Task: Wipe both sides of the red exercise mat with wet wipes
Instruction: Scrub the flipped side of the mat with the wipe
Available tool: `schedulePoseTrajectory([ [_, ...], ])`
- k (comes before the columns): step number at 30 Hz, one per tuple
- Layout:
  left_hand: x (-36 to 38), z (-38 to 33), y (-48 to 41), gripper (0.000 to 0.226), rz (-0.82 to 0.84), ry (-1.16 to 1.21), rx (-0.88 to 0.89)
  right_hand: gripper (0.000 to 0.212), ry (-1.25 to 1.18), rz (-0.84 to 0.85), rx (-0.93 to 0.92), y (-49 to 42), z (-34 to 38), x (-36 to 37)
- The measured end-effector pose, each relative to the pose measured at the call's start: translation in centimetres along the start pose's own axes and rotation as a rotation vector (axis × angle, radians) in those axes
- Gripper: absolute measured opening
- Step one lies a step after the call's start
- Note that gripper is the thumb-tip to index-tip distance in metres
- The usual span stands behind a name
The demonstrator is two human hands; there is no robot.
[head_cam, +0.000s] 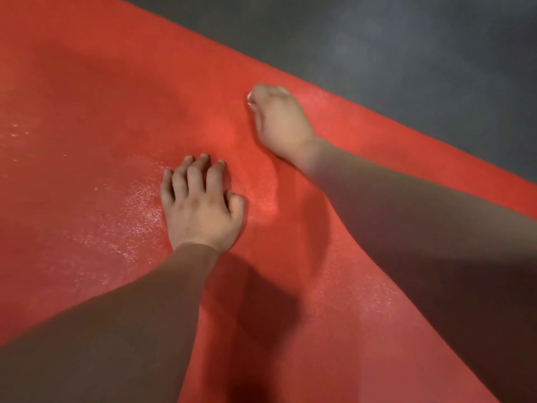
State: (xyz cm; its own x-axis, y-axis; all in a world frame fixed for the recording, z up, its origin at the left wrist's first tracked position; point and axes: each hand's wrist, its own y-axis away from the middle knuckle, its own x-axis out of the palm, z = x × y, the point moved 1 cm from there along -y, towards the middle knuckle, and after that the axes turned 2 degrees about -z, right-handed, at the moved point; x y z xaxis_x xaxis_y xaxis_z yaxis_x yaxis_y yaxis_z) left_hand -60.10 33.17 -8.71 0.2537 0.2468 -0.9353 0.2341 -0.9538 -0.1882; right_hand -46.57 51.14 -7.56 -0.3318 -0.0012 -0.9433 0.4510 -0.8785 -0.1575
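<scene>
Red exercise mat (116, 97) lies spread on the grey floor (406, 39). Wet sheen in patches, so this face looks partly wiped; the underside is likely still to do. Your left hand (200, 210) braces on it, fingers spread, holding nothing. Your right hand (279, 120) clutches a wet wipe (249, 98), barely showing.

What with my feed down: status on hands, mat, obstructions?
Left hand on red exercise mat. Right hand gripping wet wipe near its edge. Wet sheen on mat. Nothing obstructing.
</scene>
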Motion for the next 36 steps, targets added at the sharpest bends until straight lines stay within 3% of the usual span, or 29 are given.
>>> schedulePoseTrajectory([
  [2, 0.1, 0.0, 0.0, 0.054, -0.01, -0.006, 0.007, 0.02, 0.089, 0.006, 0.055, -0.7, -1.7, -0.7],
  [5, 0.2, -0.1, -0.1, 0.055, 0.009, -0.001, 0.002, 0.022, 0.243, -0.072, 0.45, -1.4, -4.6, -1.6],
  [6, 0.2, 0.0, -0.1, 0.055, 0.014, 0.001, -0.002, 0.023, 0.249, -0.076, 0.479, -1.9, -4.4, -1.3],
  [11, 0.2, 0.0, -0.1, 0.053, -0.025, 0.003, 0.002, 0.024, 0.066, 0.015, 0.221, -5.8, 0.6, 0.6],
  [14, 0.3, 0.0, -0.1, 0.053, -0.037, -0.002, 0.014, 0.025, 0.061, 0.078, 0.177, -7.2, 0.8, 0.1],
  [21, 0.4, 0.1, -0.1, 0.052, -0.052, 0.003, 0.018, 0.027, 0.236, -0.003, 0.571, -3.4, -5.5, -2.4],
  [23, 0.3, 0.0, -0.1, 0.053, -0.046, -0.001, 0.019, 0.025, 0.177, -0.005, 0.478, -3.6, -4.0, -2.1],
  [27, 0.3, 0.2, 0.0, 0.053, -0.039, -0.004, 0.025, 0.02, -0.038, 0.103, -0.032, -2.7, 2.3, 0.1],
  [29, 0.3, 0.3, 0.1, 0.052, -0.043, -0.002, 0.029, 0.019, -0.013, 0.118, -0.113, -2.4, 2.3, 0.1],
  [34, 0.3, 0.2, 0.0, 0.053, -0.045, 0.0, 0.021, 0.022, 0.152, -0.072, 0.479, -2.8, -3.3, -1.6],
  [36, 0.3, 0.2, 0.0, 0.053, -0.044, 0.001, 0.024, 0.024, 0.169, -0.055, 0.427, -2.2, -2.6, -1.8],
])
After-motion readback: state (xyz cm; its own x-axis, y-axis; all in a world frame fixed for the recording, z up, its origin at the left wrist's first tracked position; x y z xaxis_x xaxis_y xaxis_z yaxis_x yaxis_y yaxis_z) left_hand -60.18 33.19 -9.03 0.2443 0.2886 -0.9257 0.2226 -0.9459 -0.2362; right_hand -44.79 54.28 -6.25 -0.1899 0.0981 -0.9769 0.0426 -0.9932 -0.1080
